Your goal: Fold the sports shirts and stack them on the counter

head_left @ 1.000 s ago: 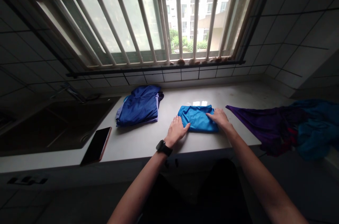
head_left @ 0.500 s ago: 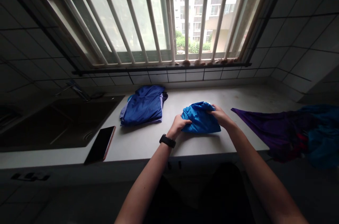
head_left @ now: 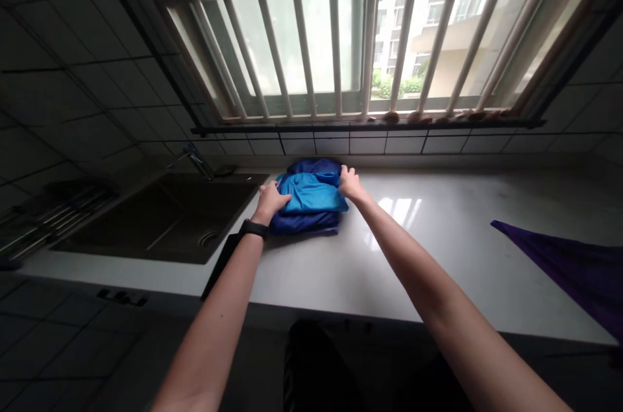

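Observation:
A folded bright blue cloth point(head_left: 311, 194) lies on top of a stack of folded dark blue fabric point(head_left: 305, 224) beside the sink. At the stack's left side is my left hand point(head_left: 270, 200), thumb spread away from the fingers and touching the bright blue cloth's edge. My right hand point(head_left: 350, 183) is at the opposite side, its bent fingers slightly apart against the cloth's right edge. The right thumb is hidden. Part of the lower garments in the stack is covered by the bright blue cloth.
The dark sink point(head_left: 160, 224) with its faucet point(head_left: 198, 162) is at the left. A phone point(head_left: 221, 263) lies partly behind my left forearm. Purple fabric point(head_left: 559, 263) hangs over the front edge of the white counter point(head_left: 438, 256) at the right. A barred window rises behind.
Both hands have carried the bright blue cloth leftward from the bare counter onto the dark blue stack. Their grip has loosened. The view has turned left.

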`<state>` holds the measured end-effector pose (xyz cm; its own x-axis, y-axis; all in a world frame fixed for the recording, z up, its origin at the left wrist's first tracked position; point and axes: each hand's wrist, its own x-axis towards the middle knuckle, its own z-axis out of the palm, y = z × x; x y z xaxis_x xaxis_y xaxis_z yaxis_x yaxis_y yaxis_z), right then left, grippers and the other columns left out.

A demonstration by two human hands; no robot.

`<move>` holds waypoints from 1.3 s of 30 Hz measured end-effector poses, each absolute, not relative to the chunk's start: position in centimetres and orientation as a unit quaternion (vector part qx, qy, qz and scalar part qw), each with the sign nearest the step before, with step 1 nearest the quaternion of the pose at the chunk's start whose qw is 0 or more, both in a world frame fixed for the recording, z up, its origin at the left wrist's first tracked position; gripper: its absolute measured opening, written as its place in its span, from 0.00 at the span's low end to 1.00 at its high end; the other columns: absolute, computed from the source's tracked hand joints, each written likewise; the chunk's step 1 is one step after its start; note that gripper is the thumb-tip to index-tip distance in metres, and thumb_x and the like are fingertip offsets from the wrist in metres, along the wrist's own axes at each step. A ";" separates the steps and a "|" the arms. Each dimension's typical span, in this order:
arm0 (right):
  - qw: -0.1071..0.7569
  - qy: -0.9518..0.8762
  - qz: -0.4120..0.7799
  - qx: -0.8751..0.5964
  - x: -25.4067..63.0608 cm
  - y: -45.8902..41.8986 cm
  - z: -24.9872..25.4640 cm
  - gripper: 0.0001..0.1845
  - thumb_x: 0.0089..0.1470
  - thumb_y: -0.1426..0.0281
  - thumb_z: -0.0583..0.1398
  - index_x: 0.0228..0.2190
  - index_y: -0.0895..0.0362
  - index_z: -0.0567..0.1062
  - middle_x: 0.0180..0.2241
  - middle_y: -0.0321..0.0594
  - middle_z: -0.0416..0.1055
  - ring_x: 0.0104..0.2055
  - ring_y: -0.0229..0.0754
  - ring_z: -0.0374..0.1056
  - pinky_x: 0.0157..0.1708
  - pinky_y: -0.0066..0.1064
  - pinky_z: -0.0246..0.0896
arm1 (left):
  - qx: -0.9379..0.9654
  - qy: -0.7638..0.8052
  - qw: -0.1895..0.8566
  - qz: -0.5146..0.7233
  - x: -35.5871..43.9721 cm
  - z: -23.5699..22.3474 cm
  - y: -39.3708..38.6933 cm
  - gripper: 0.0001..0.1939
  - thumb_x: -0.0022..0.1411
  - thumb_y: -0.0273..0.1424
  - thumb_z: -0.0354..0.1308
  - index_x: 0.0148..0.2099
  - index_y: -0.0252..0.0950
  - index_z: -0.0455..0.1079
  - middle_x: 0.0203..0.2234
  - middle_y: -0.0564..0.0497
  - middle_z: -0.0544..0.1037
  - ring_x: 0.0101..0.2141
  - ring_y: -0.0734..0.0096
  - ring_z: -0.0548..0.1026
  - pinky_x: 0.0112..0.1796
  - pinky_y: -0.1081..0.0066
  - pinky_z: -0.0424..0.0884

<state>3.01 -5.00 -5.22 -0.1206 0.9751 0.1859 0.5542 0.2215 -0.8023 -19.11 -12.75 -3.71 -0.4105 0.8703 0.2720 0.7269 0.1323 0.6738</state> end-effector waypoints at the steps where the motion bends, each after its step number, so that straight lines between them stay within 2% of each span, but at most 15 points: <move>1: 0.336 -0.709 0.259 -0.563 2.1 -5.1 -6.0 0.32 0.49 0.79 0.57 0.57 0.59 0.65 0.56 0.59 0.65 0.58 0.59 0.65 0.57 0.53 0.61 | 0.562 0.749 0.064 0.345 -19.2 -4.5 -12.8 0.24 0.51 0.25 0.66 0.52 0.31 0.72 0.53 0.35 0.73 0.56 0.47 0.73 0.60 0.55 0.67; 4: 0.298 -0.718 0.226 -0.587 0.4 -5.5 -8.0 0.32 0.54 0.76 0.55 0.61 0.58 0.62 0.61 0.62 0.59 0.61 0.62 0.62 0.56 0.56 0.61 | 0.638 0.715 0.043 0.284 -18.6 -6.5 -13.2 0.21 0.59 0.30 0.62 0.55 0.35 0.72 0.56 0.38 0.72 0.59 0.51 0.71 0.62 0.59 0.64; 7: 0.302 -0.657 0.270 -0.636 0.6 -5.2 -9.2 0.32 0.56 0.68 0.57 0.61 0.62 0.60 0.58 0.65 0.62 0.57 0.64 0.67 0.53 0.56 0.64 | 0.658 0.690 0.036 0.299 -17.7 -7.5 -13.5 0.26 0.58 0.37 0.66 0.58 0.37 0.71 0.57 0.40 0.70 0.60 0.52 0.69 0.62 0.60 0.63; 9: 0.313 -0.636 0.305 -0.636 1.2 -4.8 -9.5 0.31 0.55 0.66 0.58 0.58 0.62 0.63 0.53 0.62 0.69 0.53 0.62 0.70 0.51 0.52 0.67 | 0.664 0.672 0.034 0.327 -17.2 -7.5 -13.6 0.25 0.55 0.34 0.68 0.55 0.38 0.72 0.56 0.42 0.72 0.59 0.55 0.70 0.62 0.62 0.64; 12: 0.329 -0.653 0.297 -0.614 1.9 -4.4 -9.1 0.22 0.55 0.69 0.58 0.51 0.61 0.69 0.48 0.56 0.74 0.52 0.57 0.71 0.52 0.44 0.67 | 0.665 0.646 0.041 0.371 -17.0 -6.6 -13.7 0.14 0.55 0.25 0.64 0.45 0.39 0.76 0.48 0.45 0.77 0.53 0.59 0.75 0.59 0.64 0.68; 15: 0.380 -0.688 0.251 -0.564 1.6 -4.4 -7.8 0.18 0.57 0.69 0.57 0.49 0.60 0.72 0.50 0.53 0.73 0.55 0.52 0.69 0.56 0.39 0.63 | 0.636 0.646 0.027 0.420 -17.6 -5.3 -13.8 0.09 0.57 0.22 0.60 0.40 0.37 0.76 0.43 0.46 0.79 0.50 0.61 0.77 0.57 0.64 0.70; 18: 0.434 -0.711 0.240 -0.498 0.7 -4.6 -6.7 0.20 0.59 0.67 0.56 0.53 0.56 0.71 0.52 0.47 0.72 0.57 0.48 0.67 0.59 0.39 0.61 | 0.608 0.671 -0.007 0.424 -19.1 -4.1 -13.9 0.11 0.58 0.22 0.58 0.42 0.37 0.76 0.45 0.46 0.79 0.50 0.61 0.76 0.57 0.63 0.70; 21: 0.363 -0.707 0.266 -0.546 -0.1 -5.5 -6.5 0.25 0.56 0.72 0.59 0.56 0.58 0.68 0.54 0.53 0.70 0.59 0.54 0.65 0.60 0.48 0.60 | 0.592 0.740 0.015 0.320 -20.3 -3.9 -13.8 0.16 0.53 0.20 0.60 0.45 0.35 0.76 0.46 0.42 0.78 0.49 0.54 0.76 0.56 0.59 0.70; 24: 0.298 -0.698 0.215 -0.615 -1.1 -7.0 -6.9 0.31 0.55 0.77 0.58 0.61 0.63 0.64 0.62 0.65 0.60 0.67 0.64 0.55 0.63 0.58 0.51 | 0.604 0.760 0.027 0.239 -19.8 -4.8 -13.4 0.21 0.53 0.20 0.58 0.50 0.33 0.75 0.52 0.36 0.75 0.54 0.47 0.74 0.58 0.55 0.67; 25: 0.306 -0.721 0.177 -0.596 -1.5 -7.4 -7.0 0.32 0.57 0.78 0.56 0.63 0.63 0.62 0.66 0.64 0.55 0.70 0.62 0.49 0.65 0.59 0.47 | 0.628 0.739 0.011 0.243 -19.1 -5.3 -13.3 0.23 0.55 0.20 0.57 0.53 0.33 0.74 0.56 0.35 0.73 0.57 0.46 0.72 0.60 0.54 0.65; 28: 0.310 -0.824 0.089 -0.465 -2.7 -8.3 -7.5 0.33 0.63 0.77 0.48 0.68 0.59 0.57 0.72 0.49 0.46 0.75 0.49 0.36 0.71 0.50 0.35 | 0.712 0.654 -0.027 0.255 -16.8 -6.8 -12.8 0.27 0.62 0.24 0.51 0.63 0.32 0.69 0.66 0.37 0.66 0.67 0.50 0.61 0.67 0.55 0.54; 30: 0.256 -0.851 0.097 -0.448 -3.0 -8.4 -7.9 0.31 0.65 0.74 0.45 0.68 0.59 0.57 0.73 0.45 0.46 0.75 0.46 0.36 0.72 0.48 0.33 | 0.733 0.646 -0.031 0.211 -15.7 -7.8 -12.7 0.28 0.65 0.26 0.49 0.66 0.33 0.66 0.68 0.40 0.63 0.70 0.51 0.56 0.68 0.52 0.49; 33: 0.175 -0.838 0.138 -0.498 -2.7 -8.2 -8.6 0.32 0.68 0.66 0.43 0.69 0.60 0.57 0.73 0.45 0.47 0.75 0.48 0.39 0.71 0.51 0.33 | 0.727 0.671 -0.052 0.133 -15.0 -9.0 -12.7 0.28 0.69 0.29 0.45 0.69 0.36 0.64 0.69 0.43 0.61 0.70 0.53 0.54 0.68 0.49 0.47; 36: 0.153 -0.832 0.150 -0.512 -2.3 -8.1 -8.8 0.34 0.68 0.62 0.42 0.70 0.61 0.55 0.73 0.43 0.44 0.75 0.47 0.38 0.72 0.52 0.32 | 0.717 0.684 -0.080 0.105 -14.9 -9.4 -13.0 0.29 0.71 0.32 0.43 0.71 0.38 0.62 0.70 0.45 0.59 0.71 0.54 0.53 0.68 0.48 0.48; 39: 0.154 -0.823 0.151 -0.525 -2.4 -8.6 -8.5 0.34 0.68 0.63 0.43 0.70 0.63 0.54 0.73 0.46 0.43 0.75 0.48 0.37 0.72 0.50 0.31 | 0.701 0.702 -0.081 0.094 -14.6 -8.9 -13.4 0.28 0.71 0.32 0.42 0.70 0.39 0.62 0.70 0.44 0.58 0.71 0.52 0.53 0.67 0.45 0.50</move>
<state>-2.41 -8.59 -8.52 -0.4010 0.9112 0.0946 0.8180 0.4026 -0.4108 -14.59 -13.37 -8.94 -0.0032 0.9693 0.2459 0.9998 -0.0012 0.0176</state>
